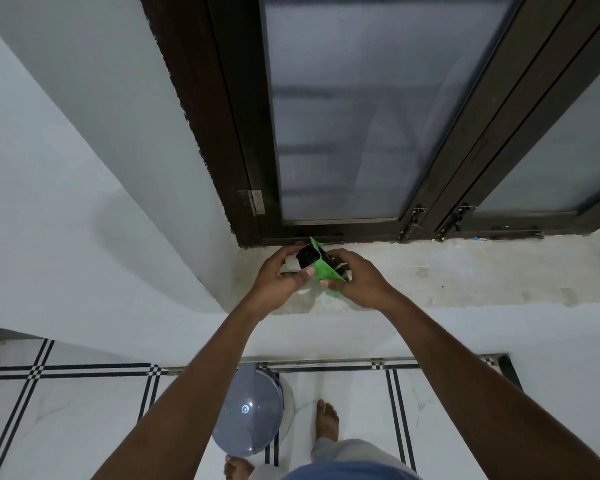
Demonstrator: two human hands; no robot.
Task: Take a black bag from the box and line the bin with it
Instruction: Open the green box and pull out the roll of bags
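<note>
A small green box is held over the left end of the window sill, between both hands. A black roll of bags shows at its open left end. My left hand grips the box near that end, thumb close to the black roll. My right hand holds the box's right end. On the floor below stands the bin, grey with a domed lid, partly hidden by my left forearm.
A dark-framed window with frosted panes rises right behind the sill. A white wall closes in on the left. My bare feet stand on white floor tiles with black stripes, next to the bin.
</note>
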